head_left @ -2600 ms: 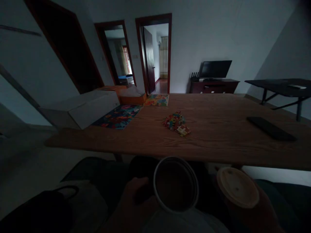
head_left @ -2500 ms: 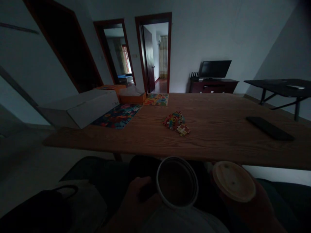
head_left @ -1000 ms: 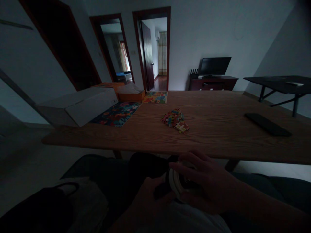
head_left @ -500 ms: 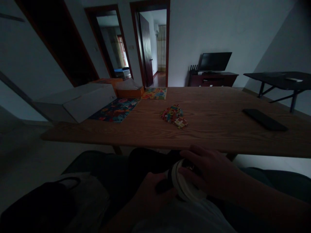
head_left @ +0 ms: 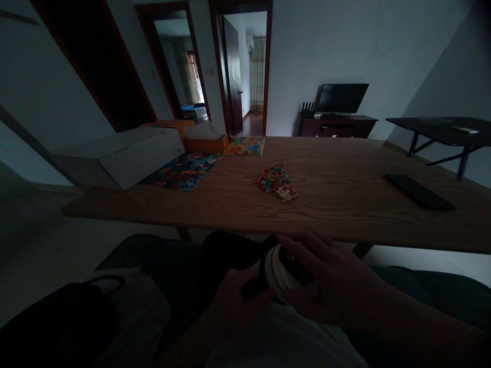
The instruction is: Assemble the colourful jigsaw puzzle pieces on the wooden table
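Left hand (head_left: 238, 294) grips the mug (head_left: 253, 289); right hand (head_left: 326, 276) cups its lid (head_left: 282, 278). Open earlier, the mug is now covered

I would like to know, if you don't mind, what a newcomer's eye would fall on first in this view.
Probably the colourful pile of small pieces near the middle of the wooden table. Next might come the dark patterned sheet, lying beside the white box on the table's left side. Nearer, in the shade below the table's front edge, the left hand holds a cup, with the right hand over its top.
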`<state>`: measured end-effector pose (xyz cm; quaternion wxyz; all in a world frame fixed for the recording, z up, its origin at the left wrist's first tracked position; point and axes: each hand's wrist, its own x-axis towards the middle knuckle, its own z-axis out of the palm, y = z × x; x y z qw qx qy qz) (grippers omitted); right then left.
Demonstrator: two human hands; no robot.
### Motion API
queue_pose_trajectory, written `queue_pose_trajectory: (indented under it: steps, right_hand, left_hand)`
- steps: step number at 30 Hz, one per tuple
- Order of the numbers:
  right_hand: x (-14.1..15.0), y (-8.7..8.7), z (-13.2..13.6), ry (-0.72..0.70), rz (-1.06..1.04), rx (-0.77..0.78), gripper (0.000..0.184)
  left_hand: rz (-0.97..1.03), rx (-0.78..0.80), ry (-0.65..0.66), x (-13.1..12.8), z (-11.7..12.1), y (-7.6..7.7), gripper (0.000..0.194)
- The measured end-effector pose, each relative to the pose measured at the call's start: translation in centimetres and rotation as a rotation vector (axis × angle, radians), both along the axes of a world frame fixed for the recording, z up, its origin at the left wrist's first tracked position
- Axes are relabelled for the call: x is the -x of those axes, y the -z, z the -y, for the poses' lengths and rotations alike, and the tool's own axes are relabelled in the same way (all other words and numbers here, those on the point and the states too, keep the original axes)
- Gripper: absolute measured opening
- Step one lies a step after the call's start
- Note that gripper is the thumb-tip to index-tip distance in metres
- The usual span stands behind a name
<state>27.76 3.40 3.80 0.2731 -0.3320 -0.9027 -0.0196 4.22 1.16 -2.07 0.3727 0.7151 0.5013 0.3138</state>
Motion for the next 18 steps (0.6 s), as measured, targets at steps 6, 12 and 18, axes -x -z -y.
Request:
queue_pose_trajectory:
  steps: [6,12,18]
  right_hand:
    - [-0.6,0.3,-0.6,-0.111,0.016,-0.001,0.069]
    - [-1.5,-0.8,-0.8,-0.296,0.104,-0.029,0.067]
    - [-1.6,-2.4,-0.9,-0.382,0.171,0.061,0.061]
  left_hand:
    - [-0.005,0.040,0.064,0.1,0.1,0.1,0.040]
    - [-0.004,0.048,0.159,0.7,-0.4,-0.1,0.036]
    - [-0.042,0.098,0.206,0.9,-0.5,-1.1,0.035]
